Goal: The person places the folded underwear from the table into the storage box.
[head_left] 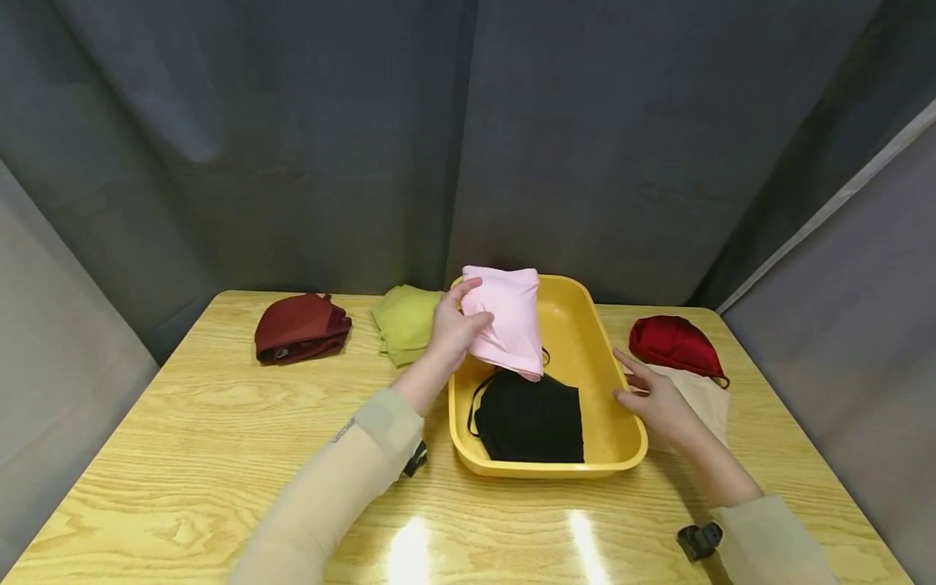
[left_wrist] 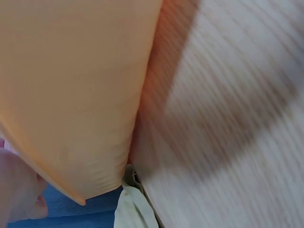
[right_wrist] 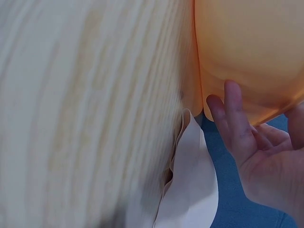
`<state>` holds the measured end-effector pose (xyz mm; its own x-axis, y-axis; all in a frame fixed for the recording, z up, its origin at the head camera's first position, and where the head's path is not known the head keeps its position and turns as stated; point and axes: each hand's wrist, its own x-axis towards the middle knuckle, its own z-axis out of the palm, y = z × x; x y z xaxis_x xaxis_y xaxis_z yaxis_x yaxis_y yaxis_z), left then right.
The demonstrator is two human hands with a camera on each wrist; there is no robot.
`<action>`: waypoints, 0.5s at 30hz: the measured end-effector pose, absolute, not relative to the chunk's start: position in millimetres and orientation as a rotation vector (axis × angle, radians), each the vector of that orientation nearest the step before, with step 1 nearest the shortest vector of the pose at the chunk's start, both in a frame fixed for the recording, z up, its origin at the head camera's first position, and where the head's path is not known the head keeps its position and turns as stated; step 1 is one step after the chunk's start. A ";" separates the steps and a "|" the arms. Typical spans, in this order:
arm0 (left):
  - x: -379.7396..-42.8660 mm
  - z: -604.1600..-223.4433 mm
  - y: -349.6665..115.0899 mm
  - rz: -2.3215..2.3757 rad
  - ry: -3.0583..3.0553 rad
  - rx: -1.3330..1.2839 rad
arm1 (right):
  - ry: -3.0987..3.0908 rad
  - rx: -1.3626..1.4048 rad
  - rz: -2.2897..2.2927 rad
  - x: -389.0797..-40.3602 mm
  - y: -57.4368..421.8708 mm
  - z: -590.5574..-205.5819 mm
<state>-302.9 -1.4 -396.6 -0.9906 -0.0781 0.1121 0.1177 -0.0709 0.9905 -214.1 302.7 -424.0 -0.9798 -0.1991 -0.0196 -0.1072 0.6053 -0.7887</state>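
Note:
My left hand (head_left: 455,329) pinches a folded pink garment (head_left: 508,313) between thumb and fingers, above the left side of a yellow plastic tray (head_left: 581,325). In the tray lies a folded black garment (head_left: 530,418) with thin straps, partly below the pink one. On the tray's right rim, my right hand (head_left: 658,402) has its thumb and a finger over the edge; other fingers (right_wrist: 232,102) lie along the outer wall. The left wrist view shows mostly the tray's outer wall (left_wrist: 71,85), with the left hand (left_wrist: 19,187) at its edge.
Left of the tray sit a lime-green garment (head_left: 409,325) and, farther out, a dark maroon one (head_left: 301,329). To the right, a shiny red garment (head_left: 676,345) lies by a beige one (head_left: 705,398), partly behind my right hand. Dark curtains (head_left: 329,162) hang behind the wooden table (head_left: 183,455).

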 end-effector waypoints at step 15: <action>-308.1 -410.8 8.0 -2.146 -2.188 -0.092 | 2.698 -0.241 -1.343 -214.4 302.3 -425.0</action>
<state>-308.1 8.0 -410.8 -0.9954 -0.0100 0.0958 0.0955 0.0202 0.9952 -214.4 302.3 -425.0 -0.9804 -0.1939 -0.0348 -0.0891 0.5939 -0.7996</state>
